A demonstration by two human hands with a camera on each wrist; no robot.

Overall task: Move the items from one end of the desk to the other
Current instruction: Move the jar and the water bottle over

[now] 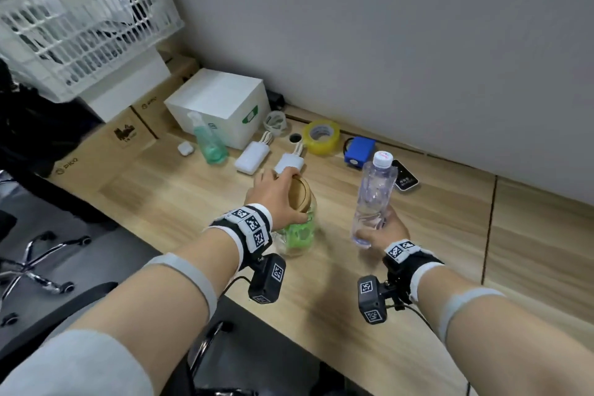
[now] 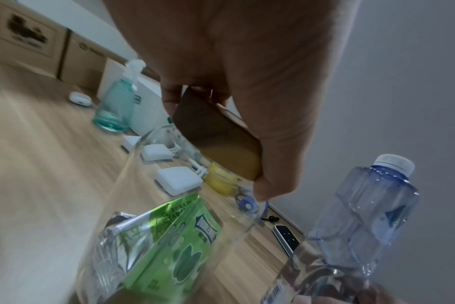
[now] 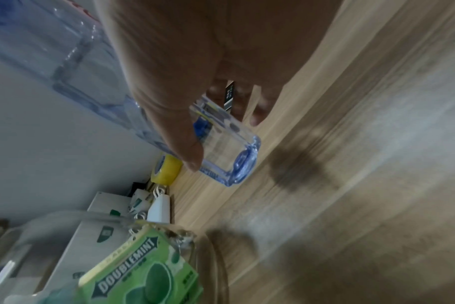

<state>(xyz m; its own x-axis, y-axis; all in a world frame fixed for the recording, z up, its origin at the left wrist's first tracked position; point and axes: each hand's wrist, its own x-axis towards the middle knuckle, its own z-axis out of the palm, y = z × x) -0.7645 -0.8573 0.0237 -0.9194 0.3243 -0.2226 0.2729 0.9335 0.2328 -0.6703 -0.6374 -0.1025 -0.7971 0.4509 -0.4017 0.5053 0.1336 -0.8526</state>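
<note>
My left hand (image 1: 276, 196) grips the wooden lid (image 1: 301, 194) of a clear glass jar (image 1: 297, 235) that holds a green gum packet (image 2: 174, 242). In the left wrist view the fingers wrap the lid (image 2: 218, 135) from above. My right hand (image 1: 384, 231) holds a clear plastic water bottle (image 1: 374, 196) with a white cap near its base, tilted and lifted off the wooden desk (image 1: 418, 315). In the right wrist view the bottle (image 3: 221, 144) hangs above the desk with its bottom free.
Along the wall lie a teal pump bottle (image 1: 207, 141), a white earbud case (image 1: 185, 148), two white chargers (image 1: 252, 157), yellow tape (image 1: 321, 137), a blue box (image 1: 360, 151) and a black device (image 1: 405, 177). A white box (image 1: 218, 106) and cardboard boxes stand left, under a white basket (image 1: 80, 22).
</note>
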